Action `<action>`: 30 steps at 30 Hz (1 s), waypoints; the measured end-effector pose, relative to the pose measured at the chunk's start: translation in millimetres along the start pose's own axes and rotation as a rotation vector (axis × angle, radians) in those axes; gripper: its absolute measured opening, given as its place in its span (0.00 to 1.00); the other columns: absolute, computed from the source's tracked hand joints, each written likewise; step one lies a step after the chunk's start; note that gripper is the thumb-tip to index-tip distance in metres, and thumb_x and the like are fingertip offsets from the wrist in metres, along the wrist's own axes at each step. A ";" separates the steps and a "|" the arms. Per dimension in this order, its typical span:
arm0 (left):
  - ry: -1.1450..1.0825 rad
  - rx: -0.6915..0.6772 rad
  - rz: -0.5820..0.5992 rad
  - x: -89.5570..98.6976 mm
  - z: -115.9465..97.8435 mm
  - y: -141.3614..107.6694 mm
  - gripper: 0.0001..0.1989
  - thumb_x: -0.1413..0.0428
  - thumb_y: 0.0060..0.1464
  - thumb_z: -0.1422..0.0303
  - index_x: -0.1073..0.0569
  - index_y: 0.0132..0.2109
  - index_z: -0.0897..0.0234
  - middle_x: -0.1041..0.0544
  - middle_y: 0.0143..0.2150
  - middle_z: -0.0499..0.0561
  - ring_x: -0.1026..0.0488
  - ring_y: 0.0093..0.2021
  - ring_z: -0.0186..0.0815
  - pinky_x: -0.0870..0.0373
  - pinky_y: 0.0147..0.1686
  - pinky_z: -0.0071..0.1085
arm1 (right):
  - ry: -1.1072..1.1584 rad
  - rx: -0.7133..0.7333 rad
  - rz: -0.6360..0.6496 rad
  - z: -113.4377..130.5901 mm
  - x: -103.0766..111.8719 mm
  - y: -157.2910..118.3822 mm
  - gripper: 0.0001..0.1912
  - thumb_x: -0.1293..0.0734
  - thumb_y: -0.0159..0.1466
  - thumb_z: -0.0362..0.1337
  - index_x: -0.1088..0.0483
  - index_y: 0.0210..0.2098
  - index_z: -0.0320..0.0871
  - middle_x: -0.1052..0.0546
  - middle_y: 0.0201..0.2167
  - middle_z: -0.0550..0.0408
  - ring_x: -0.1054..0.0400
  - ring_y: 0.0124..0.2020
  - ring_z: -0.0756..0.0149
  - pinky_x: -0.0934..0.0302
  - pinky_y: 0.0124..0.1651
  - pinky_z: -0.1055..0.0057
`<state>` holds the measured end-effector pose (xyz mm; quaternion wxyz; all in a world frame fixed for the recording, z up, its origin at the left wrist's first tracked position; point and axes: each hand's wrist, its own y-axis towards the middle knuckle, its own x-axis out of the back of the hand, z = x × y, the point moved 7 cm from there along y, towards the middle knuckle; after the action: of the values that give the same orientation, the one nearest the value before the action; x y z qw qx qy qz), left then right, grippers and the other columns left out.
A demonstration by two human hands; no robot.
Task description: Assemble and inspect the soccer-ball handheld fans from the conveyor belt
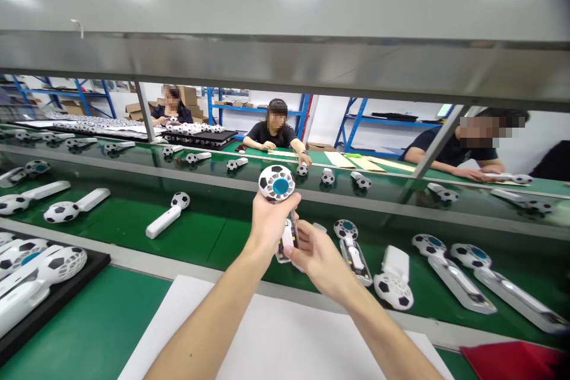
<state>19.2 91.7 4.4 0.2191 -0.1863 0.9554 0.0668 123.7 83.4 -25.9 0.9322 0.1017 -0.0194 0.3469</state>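
Fan (280, 184) with a football-patterned head is held up over the near edge of the green belt (225, 234). The left hand (268, 219) is clamped around it just below the head, thumb across the front. The right hand (315, 252) has its fingers and thumb closed on the lower part of the handle, where inner parts show. To the right on the belt lie a fan with an open handle (354, 252), a white-handled fan (394, 279) and two long-handled ones. White paper (276, 338) lies below the forearms.
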 end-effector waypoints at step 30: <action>0.554 0.063 -0.050 50.7 80.6 57.1 0.11 0.35 0.52 0.69 0.27 0.41 0.68 0.24 0.34 0.50 0.27 0.32 0.34 0.28 0.35 0.32 | -0.999 -0.493 -0.250 -65.6 78.8 -4.2 0.27 0.22 0.44 0.26 0.25 0.45 0.37 0.39 0.63 0.31 0.53 0.65 0.19 0.49 0.56 0.28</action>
<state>-13.3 144.7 -87.7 -0.0434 -0.2143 0.9756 -0.0217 183.9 144.2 -82.4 0.8399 0.0342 -0.5262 0.1289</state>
